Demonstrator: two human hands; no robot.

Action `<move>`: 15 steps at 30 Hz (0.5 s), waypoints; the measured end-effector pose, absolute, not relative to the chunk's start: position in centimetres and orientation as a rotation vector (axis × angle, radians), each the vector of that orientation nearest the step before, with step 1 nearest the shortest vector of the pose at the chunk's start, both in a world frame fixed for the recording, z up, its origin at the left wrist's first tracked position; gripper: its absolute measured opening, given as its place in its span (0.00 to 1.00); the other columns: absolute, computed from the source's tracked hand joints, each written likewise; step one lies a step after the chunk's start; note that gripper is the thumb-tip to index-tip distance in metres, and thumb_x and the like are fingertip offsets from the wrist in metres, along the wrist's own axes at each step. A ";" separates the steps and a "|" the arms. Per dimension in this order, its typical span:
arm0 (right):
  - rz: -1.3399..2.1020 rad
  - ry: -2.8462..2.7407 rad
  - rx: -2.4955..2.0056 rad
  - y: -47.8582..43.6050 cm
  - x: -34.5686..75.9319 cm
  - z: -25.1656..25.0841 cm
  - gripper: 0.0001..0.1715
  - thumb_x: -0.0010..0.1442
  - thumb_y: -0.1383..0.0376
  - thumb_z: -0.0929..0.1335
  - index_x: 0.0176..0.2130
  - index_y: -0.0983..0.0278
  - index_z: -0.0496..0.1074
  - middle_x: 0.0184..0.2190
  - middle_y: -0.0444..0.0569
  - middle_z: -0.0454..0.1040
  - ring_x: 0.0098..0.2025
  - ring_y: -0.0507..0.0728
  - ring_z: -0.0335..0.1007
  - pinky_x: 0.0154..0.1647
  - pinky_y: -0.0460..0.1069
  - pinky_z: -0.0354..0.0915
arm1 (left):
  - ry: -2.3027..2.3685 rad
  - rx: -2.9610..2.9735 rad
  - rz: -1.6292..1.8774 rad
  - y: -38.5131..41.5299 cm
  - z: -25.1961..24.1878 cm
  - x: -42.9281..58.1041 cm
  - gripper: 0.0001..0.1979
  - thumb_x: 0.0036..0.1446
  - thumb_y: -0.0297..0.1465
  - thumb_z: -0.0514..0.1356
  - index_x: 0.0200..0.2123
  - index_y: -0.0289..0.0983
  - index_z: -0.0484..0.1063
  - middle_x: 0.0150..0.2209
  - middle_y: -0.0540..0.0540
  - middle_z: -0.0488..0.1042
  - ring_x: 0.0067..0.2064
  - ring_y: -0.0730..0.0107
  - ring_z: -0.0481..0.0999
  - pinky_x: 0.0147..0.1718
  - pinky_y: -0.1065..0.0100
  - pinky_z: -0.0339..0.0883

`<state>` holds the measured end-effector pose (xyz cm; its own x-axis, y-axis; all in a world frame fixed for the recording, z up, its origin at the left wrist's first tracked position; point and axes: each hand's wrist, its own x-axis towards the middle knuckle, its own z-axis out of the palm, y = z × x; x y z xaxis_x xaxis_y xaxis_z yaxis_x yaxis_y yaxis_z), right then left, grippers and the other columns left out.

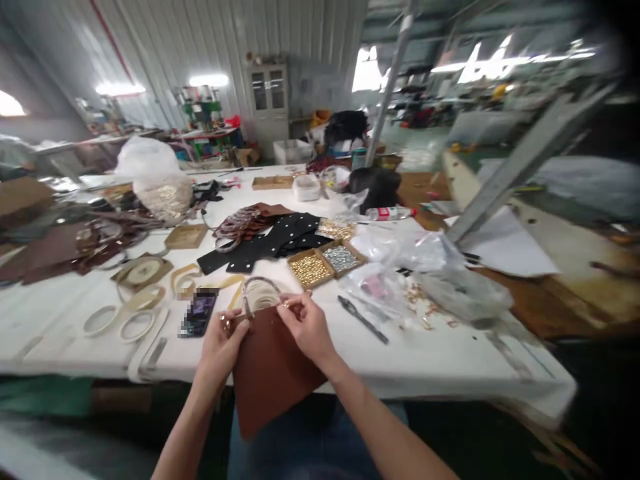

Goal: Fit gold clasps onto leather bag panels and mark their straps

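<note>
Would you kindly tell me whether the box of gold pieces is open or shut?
Open: the box shows no lid, its gold pieces lying exposed.

On the white worktable [440, 367] lies a smartphone [203, 308]; to its left are two tape rolls [136, 338], to its right a slim black tool [363, 320], beyond it white-dotted black straps [290, 233].

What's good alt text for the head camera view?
Left hand and right hand hold the top of a brown sheet, beside a curved handle, at a cluttered white table. Gold pieces and silver pieces lie beyond.
</note>
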<state>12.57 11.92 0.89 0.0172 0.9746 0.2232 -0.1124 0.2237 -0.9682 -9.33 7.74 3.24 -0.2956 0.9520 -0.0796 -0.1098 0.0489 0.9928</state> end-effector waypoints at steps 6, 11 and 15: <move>1.110 -1.412 -1.045 13.3 13.1 1.0 0.16 0.71 0.52 0.78 0.49 0.60 0.80 0.43 0.53 0.88 0.42 0.62 0.88 0.48 0.55 0.82 | 1.286 0.523 1.435 6.2 1.3 -8.8 0.34 0.46 0.32 0.81 0.58 0.36 0.80 0.49 0.39 0.89 0.50 0.50 0.88 0.54 0.57 0.78; 1.090 -1.737 -1.019 14.3 13.8 1.2 0.10 0.74 0.58 0.75 0.52 0.58 0.83 0.43 0.48 0.87 0.41 0.60 0.85 0.48 0.54 0.79 | 1.078 0.323 1.475 4.9 0.8 -8.9 0.23 0.49 0.33 0.78 0.49 0.33 0.86 0.48 0.38 0.90 0.50 0.48 0.89 0.54 0.56 0.80; 0.987 -1.970 -0.934 15.2 14.5 1.6 0.10 0.72 0.63 0.76 0.53 0.55 0.86 0.47 0.47 0.87 0.47 0.61 0.84 0.54 0.55 0.76 | 0.952 0.291 1.477 4.6 0.5 -8.8 0.24 0.55 0.34 0.74 0.55 0.39 0.85 0.52 0.43 0.89 0.56 0.49 0.87 0.59 0.56 0.79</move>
